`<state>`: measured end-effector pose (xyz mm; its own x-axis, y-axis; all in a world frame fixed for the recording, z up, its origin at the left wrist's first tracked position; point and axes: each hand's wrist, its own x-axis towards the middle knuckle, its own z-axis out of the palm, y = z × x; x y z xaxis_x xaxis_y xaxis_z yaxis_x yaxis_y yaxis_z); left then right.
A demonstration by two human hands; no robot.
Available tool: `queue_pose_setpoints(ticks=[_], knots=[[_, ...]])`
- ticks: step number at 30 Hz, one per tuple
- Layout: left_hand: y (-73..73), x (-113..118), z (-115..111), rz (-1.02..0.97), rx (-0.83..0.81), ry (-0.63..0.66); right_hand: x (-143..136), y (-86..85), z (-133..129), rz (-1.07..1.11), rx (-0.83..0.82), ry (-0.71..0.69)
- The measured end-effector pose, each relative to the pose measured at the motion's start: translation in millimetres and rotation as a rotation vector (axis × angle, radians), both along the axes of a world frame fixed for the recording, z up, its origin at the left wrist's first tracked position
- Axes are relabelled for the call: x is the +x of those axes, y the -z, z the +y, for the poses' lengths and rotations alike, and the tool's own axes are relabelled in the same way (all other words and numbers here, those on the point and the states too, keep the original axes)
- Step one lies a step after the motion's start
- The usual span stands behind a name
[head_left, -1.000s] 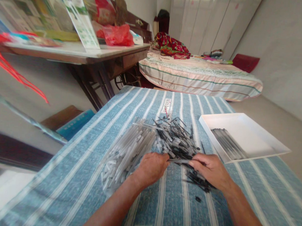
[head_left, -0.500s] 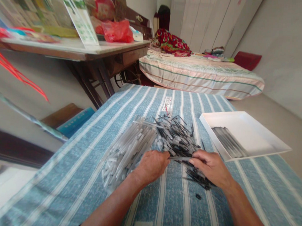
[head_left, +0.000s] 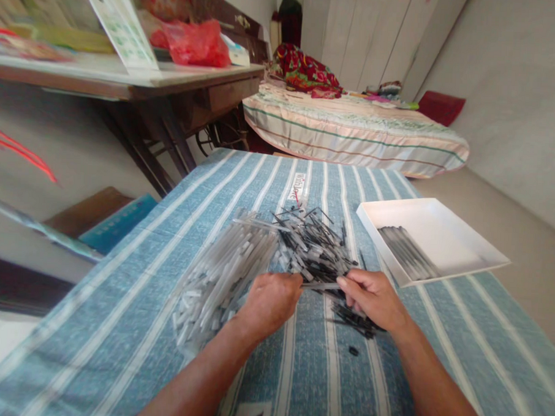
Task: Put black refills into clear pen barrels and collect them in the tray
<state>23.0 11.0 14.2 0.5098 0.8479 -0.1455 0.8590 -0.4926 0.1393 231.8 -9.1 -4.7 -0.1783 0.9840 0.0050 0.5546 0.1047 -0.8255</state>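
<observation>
1. Both the left hand (head_left: 273, 303) and the right hand (head_left: 371, 297) had their grip clamped on one slim, translucent pen barrel (head_left: 319, 286).
2. The barrel lay roughly level between them, at the near edge of a mixed heap (head_left: 317, 241) of black and clear pen parts; whether it touched the heap could not be told.
3. The left hand was curled into a fist at the barrel's left end, its fingertips hidden; the right thumb and fingers pinched the other end.
4. Left of the heap, a thick pile of translucent barrels (head_left: 238, 261) lay on the desk (head_left: 129, 342), just beside the left hand.
5. Near the right hand lay a bunch of black parts (head_left: 358, 320), with a small black piece (head_left: 353, 350) apart from it, closer to the wearer.
6. Farther right stood a shallow white box (head_left: 464, 234), holding a row of grey-black pens (head_left: 407, 250) along its left side.
7. A blue cloth with white stripes covered the desk; a bed (head_left: 354, 131) stood beyond.
</observation>
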Motion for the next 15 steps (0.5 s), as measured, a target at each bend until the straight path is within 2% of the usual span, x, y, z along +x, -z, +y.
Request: queue_pose_setpoints(ticks=[5, 10, 15], knots=[[5.5, 3, -3, 0.004, 0.055, -0.014, -3, 4.3, 1, 0.187, -0.175, 0.083], [11.1, 4, -5, 0.003, 0.123, -0.094, -5, 7.5, 2, 0.276, -0.224, 0.136], [12.4, 6, -7, 0.004, 0.121, -0.099, -6, 6.4, 2, 0.286, -0.25, 0.187]])
